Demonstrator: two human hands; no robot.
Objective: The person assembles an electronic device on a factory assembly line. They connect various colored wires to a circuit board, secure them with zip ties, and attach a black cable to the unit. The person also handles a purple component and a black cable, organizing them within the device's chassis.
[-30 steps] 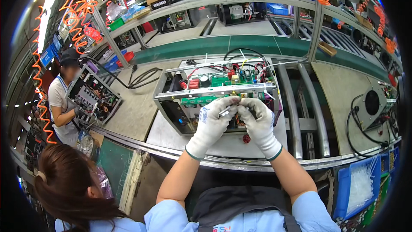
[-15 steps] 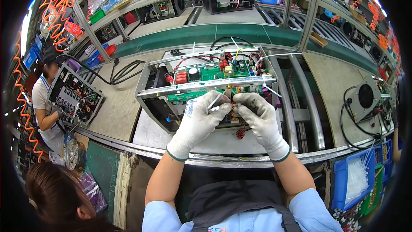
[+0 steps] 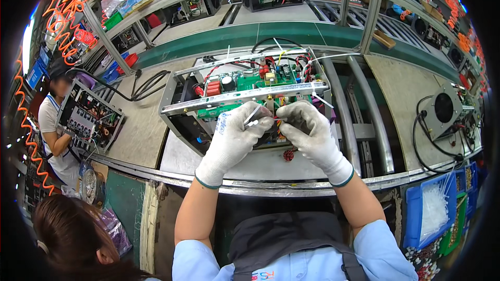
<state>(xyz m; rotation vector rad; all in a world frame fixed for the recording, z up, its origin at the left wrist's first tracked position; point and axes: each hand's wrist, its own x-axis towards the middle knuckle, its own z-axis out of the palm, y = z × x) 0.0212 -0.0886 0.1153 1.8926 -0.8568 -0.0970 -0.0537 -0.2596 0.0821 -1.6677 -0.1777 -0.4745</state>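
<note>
Gloved hands: 2, left hand [image 3: 233,134] and right hand [image 3: 314,134]. White cable tie [image 3: 252,113]: at least 1 in left fingers, exact count unclear. Open chassis [image 3: 245,98]: 1, just beyond the fingers. Dark red coil [image 3: 288,155]: 1, just nearer than the fingers. Bare steel rollers [image 3: 371,119]: 2, right of the fingers. Fan unit [image 3: 442,109]: 1, far right of them. Tilted unit [image 3: 86,119]: 1, far left. Coiled black cable [image 3: 140,92]: 1, left and beyond. Green belt [image 3: 234,36]: 1, well beyond. Large blue bin [image 3: 413,218]: 1, far right and nearer. Green bin [image 3: 454,224]: 1, beside it. Other people: 2, standing person [image 3: 52,132] far left, brown-haired person [image 3: 67,229] left and nearer.
</note>
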